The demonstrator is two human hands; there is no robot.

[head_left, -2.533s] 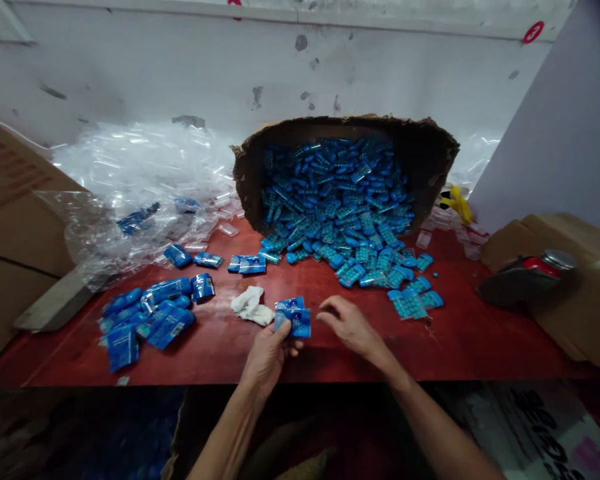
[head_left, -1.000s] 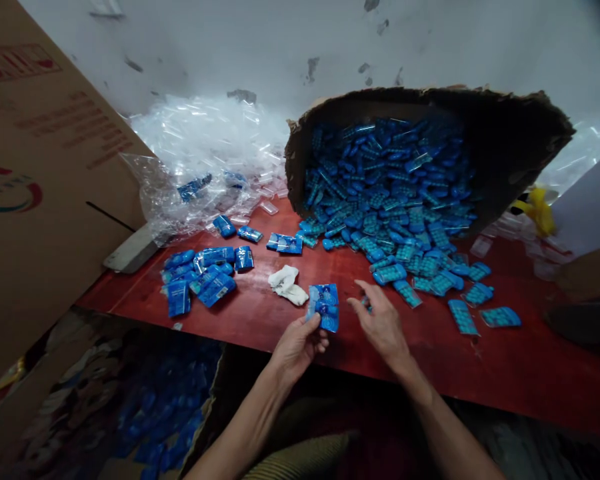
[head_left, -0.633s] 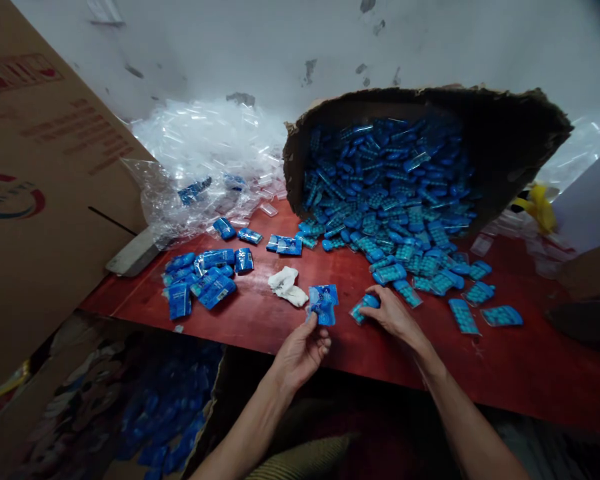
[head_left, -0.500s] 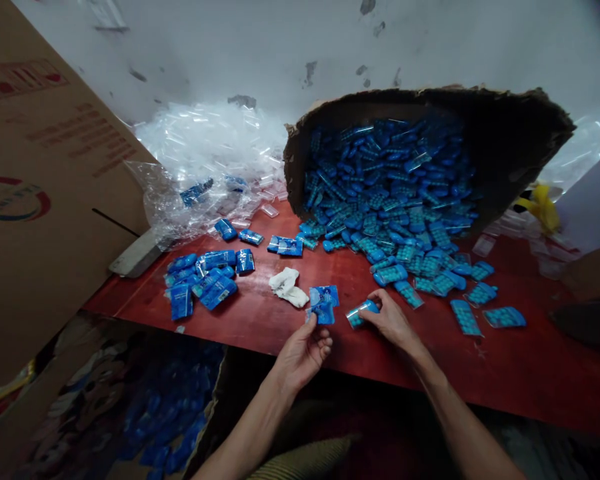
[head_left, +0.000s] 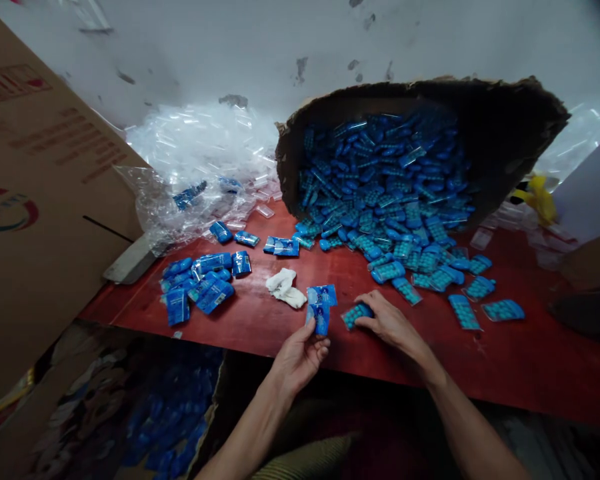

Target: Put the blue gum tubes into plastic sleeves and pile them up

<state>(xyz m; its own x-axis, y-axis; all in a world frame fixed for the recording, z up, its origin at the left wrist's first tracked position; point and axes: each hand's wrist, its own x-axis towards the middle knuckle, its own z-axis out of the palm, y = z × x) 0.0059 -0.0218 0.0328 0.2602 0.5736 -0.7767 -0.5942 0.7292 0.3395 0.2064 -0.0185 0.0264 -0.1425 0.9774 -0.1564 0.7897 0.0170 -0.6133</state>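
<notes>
My left hand [head_left: 297, 353] pinches a small blue printed bag [head_left: 321, 317] just above the near edge of the red table [head_left: 480, 363]. A second blue bag [head_left: 323, 295] lies right behind it. My right hand [head_left: 387, 320] is closed on a clear sleeve of blue pills [head_left: 356, 314], holding it beside the bag. Further blue pill sleeves [head_left: 395, 220] spill out of a tipped, torn cardboard box [head_left: 500, 140] behind my hands. A crumpled white cloth [head_left: 285, 288] lies left of the bags.
A heap of filled blue bags [head_left: 197, 283] lies at the table's left. Behind it is a mound of clear empty plastic bags [head_left: 200, 160]. A large cardboard carton [head_left: 35, 200] stands at the left. Below the table edge an open box [head_left: 165, 420] holds more blue bags.
My right hand reached to the loose sleeves, took one and brought it back toward the bag in my left hand. The view has swung left and down.
</notes>
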